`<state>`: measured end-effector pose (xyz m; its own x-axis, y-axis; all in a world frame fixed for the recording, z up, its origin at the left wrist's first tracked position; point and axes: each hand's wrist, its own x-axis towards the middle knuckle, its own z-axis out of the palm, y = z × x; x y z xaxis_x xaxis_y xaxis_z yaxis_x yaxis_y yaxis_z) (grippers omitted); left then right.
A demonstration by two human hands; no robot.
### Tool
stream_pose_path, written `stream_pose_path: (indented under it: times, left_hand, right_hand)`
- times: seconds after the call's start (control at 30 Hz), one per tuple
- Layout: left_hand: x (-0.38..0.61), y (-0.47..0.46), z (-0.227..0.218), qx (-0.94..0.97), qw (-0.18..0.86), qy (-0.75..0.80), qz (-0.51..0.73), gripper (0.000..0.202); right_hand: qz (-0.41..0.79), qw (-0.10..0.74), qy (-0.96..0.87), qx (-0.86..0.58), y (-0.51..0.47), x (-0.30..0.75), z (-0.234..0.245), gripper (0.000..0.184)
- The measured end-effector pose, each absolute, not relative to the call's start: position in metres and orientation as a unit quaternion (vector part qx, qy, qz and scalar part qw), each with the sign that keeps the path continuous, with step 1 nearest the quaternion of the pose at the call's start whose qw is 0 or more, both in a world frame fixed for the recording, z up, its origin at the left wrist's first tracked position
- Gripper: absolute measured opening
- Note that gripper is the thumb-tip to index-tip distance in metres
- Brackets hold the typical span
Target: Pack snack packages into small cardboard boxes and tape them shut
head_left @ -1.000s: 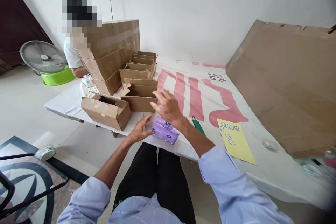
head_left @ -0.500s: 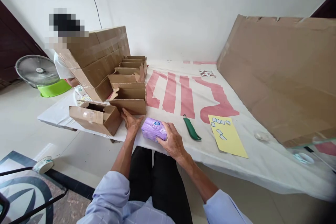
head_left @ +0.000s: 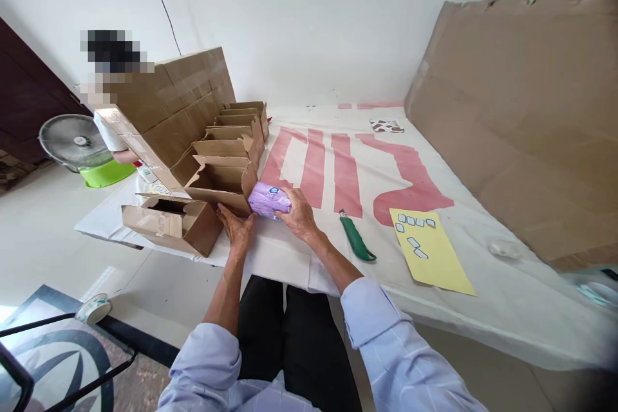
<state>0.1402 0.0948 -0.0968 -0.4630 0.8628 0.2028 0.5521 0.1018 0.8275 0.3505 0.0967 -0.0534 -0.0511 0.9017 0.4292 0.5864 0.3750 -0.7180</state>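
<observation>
My right hand (head_left: 299, 215) grips one end of a purple tissue pack (head_left: 268, 199), its fingers wrapped over the right side. The pack's left end is up against the right corner of an open cardboard box (head_left: 224, 198). My left hand (head_left: 236, 230) rests at the foot of that box's front wall, fingers spread and touching the cardboard, holding nothing. To its left sits another open cardboard box (head_left: 168, 225) at the table's front edge. A green-handled folding saw or knife (head_left: 356, 238) lies right of my right hand.
Several cardboard boxes (head_left: 232, 141) run back in a row beside a tall stacked cardboard wall (head_left: 178, 96). Behind it is another person (head_left: 111, 132). Yellow paper (head_left: 434, 257) lies on the white-covered table (head_left: 309, 267). A large cardboard panel (head_left: 516, 109) stands right.
The tissue pack has moved left and slightly back in my right hand, from apart to against the box. My left hand has stayed by the box's front. The view has shifted a little.
</observation>
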Motion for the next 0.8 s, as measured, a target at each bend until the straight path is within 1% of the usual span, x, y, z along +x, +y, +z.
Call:
stream_pose_path:
  times: [0.23,0.3,0.37,0.43,0.53,0.63,0.8]
  left_hand:
    - [0.132,0.107,-0.101,0.489,0.163,0.718,0.467,0.137]
    - [0.129,0.115,-0.099,0.484,0.167,0.723,0.464,0.138]
    - [0.126,0.123,-0.098,0.478,0.171,0.728,0.460,0.138]
    - [0.124,0.134,-0.097,0.479,0.171,0.728,0.460,0.135]
    - [0.122,0.153,-0.096,0.489,0.160,0.717,0.471,0.126]
    - [0.121,0.178,-0.095,0.501,0.162,0.695,0.489,0.118]
    - [0.125,0.223,-0.085,0.509,0.188,0.691,0.478,0.117]
  right_hand:
    - [0.160,0.492,-0.665,-0.538,0.069,0.377,-0.078,0.069]
    - [0.158,0.502,-0.650,-0.549,0.060,0.386,-0.089,0.072]
    - [0.156,0.511,-0.636,-0.557,0.055,0.389,-0.100,0.080]
    - [0.153,0.518,-0.625,-0.563,0.052,0.388,-0.109,0.088]
    - [0.151,0.517,-0.618,-0.572,0.051,0.386,-0.117,0.094]
    - [0.157,0.513,-0.617,-0.576,0.050,0.387,-0.121,0.096]
    - [0.149,0.510,-0.620,-0.577,0.048,0.388,-0.126,0.096]
